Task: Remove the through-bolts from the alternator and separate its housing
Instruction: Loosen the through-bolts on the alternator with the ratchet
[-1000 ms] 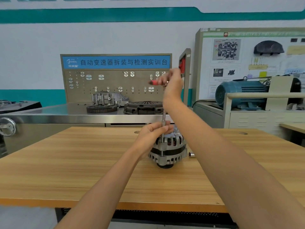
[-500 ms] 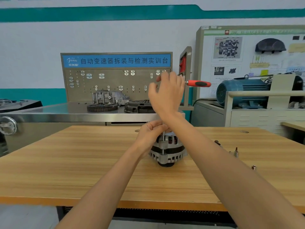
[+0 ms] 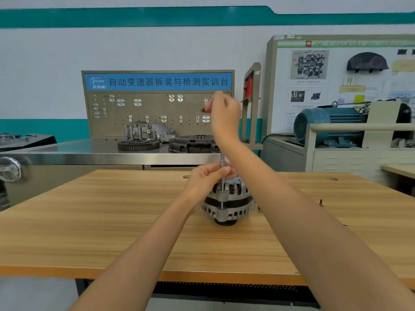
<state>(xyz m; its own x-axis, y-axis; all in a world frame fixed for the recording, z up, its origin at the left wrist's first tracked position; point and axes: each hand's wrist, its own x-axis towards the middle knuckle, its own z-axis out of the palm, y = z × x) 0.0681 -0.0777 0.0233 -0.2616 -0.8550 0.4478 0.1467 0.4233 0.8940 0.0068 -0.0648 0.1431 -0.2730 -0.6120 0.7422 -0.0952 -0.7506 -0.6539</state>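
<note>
alternator (image 3: pixel 229 198): sitting upright on the wooden tabletop (image 3: pixel 89 221)
left hand (image 3: pixel 207 178): fingers wrapped around the tool shaft (image 3: pixel 222 169)
right hand (image 3: pixel 224 115): up high, curled round the blurry handle (image 3: pixel 204 110)

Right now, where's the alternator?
In the head view, the alternator stands mid-frame on the wooden table, under the left hand resting on its top.

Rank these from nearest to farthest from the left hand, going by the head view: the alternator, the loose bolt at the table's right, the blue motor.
1. alternator: directly under the left hand, touching.
2. loose bolt: on the table, far right.
3. blue motor: on the bench behind, right.
</note>
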